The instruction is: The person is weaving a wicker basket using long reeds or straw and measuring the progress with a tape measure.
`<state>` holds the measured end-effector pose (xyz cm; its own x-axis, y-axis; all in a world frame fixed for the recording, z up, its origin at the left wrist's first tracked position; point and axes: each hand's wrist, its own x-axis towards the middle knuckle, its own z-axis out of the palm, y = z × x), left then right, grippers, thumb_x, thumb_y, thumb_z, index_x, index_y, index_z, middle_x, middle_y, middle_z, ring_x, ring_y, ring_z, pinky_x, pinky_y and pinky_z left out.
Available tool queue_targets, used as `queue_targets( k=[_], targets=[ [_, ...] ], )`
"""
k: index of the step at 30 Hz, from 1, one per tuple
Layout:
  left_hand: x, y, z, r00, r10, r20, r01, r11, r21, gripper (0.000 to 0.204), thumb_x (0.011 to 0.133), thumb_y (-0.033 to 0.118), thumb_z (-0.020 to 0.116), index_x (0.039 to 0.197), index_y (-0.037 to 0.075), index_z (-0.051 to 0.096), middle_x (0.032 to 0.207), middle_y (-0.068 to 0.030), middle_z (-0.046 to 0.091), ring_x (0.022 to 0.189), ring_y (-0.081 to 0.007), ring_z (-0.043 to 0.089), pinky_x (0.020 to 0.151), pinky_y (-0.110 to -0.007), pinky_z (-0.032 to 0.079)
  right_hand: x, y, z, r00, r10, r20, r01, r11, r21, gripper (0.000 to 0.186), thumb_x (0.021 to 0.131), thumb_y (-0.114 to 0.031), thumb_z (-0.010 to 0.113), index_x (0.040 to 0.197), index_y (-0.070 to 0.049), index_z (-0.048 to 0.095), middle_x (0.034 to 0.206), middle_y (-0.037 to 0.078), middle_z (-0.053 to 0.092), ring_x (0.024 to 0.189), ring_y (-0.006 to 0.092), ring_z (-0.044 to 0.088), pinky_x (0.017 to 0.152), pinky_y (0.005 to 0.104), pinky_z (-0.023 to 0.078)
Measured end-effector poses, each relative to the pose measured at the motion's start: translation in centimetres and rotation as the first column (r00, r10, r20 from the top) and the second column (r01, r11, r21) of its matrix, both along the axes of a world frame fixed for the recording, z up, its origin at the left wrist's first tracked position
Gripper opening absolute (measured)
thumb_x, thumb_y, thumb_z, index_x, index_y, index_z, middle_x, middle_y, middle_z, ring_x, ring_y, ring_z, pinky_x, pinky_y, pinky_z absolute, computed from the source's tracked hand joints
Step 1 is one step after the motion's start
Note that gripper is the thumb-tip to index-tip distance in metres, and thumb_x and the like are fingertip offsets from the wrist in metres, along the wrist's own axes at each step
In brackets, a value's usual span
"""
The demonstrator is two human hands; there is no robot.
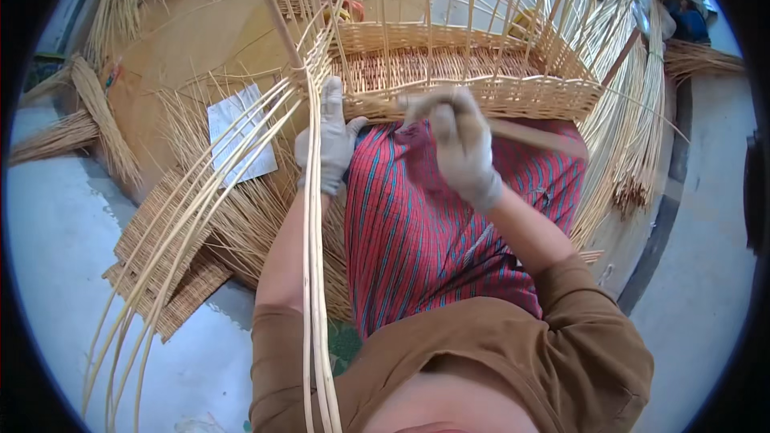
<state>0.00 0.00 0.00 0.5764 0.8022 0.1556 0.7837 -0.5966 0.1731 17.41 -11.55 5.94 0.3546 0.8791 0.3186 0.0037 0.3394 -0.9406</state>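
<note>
A half-woven wicker basket point(513, 100) lies across my lap, its upright stakes pointing away from me. At its near left corner, my left hand point(327, 148) in a pale glove grips the woven side, with one finger stretched up along it and the thumb apart. Long willow rods point(314, 273) run from that corner past this hand toward me. My gloved right hand point(465, 148) is closed around a long tan bar point(537, 138), smeared by motion, just in front of the basket's near wall. The bar's exact kind does not show.
Thick corner sticks point(277, 20) stand up from the basket. Bundles of pale rods point(626, 132) lie at right, with loose brown rods at left beside a paper sheet point(241, 135). Woven panels point(164, 244) lie near the left edge. A striped red cloth point(425, 224) covers my lap.
</note>
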Motion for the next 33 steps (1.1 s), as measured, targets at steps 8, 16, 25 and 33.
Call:
queue_targets(
  k=[8, 16, 25, 33],
  targets=[
    [2.7, 2.1, -2.5, 0.967, 0.049, 0.251, 0.001, 0.981, -0.193, 0.051, 0.083, 0.031, 0.071, 0.128, 0.016, 0.051, 0.115, -0.0107, 0.062, 0.090, -0.0327, 0.067, 0.074, -0.043, 0.054, 12.2, 0.7, -5.8, 0.914, -0.369, -0.168, 0.281, 0.875, -0.394, 0.005, 0.094, -0.011, 0.064, 0.096, -0.006, 0.063, 0.087, 0.004, 0.067, 0.072, 0.0075, 0.056, 0.066, 0.0239, 0.047],
    [3.8, 3.6, -0.5, 0.694, 0.558, 0.455, 0.262, 0.393, -0.881, 0.018, 0.093, 0.014, 0.064, 0.109, 0.013, 0.054, 0.094, -0.0042, 0.064, 0.055, -0.0173, 0.067, 0.039, -0.025, 0.049, 7.5, 1.2, -4.3, 0.872, -0.353, -0.340, 0.239, 0.912, -0.334, 0.021, 0.096, -0.014, 0.062, 0.115, -0.010, 0.053, 0.096, 0.006, 0.070, 0.089, 0.0162, 0.068, 0.065, 0.0246, 0.052],
    [7.4, 3.4, -0.4, 0.552, 0.726, 0.410, 0.159, 0.391, -0.907, 0.022, 0.094, 0.021, 0.064, 0.082, 0.008, 0.051, 0.067, -0.0015, 0.054, 0.048, -0.0152, 0.062, 0.037, -0.028, 0.047, 4.1, 19.0, 4.8, 0.561, -0.204, 0.802, 0.307, 0.951, 0.027, 0.078, 0.086, -0.001, 0.059, 0.154, -0.020, 0.025, 0.140, 0.023, 0.050, 0.111, 0.0334, 0.063, 0.090, 0.0379, 0.052],
    [5.5, 4.2, -1.4, 0.544, 0.719, 0.433, 0.203, 0.388, -0.899, 0.018, 0.095, 0.023, 0.065, 0.088, 0.009, 0.055, 0.070, -0.0009, 0.057, 0.048, -0.0168, 0.062, 0.041, -0.032, 0.053, 5.9, 5.9, 1.7, 0.905, -0.138, 0.402, 0.223, 0.959, -0.174, 0.058, 0.100, -0.021, 0.047, 0.152, -0.017, 0.022, 0.104, 0.013, 0.068, 0.087, 0.0189, 0.068, 0.066, 0.0345, 0.055]
  ],
)
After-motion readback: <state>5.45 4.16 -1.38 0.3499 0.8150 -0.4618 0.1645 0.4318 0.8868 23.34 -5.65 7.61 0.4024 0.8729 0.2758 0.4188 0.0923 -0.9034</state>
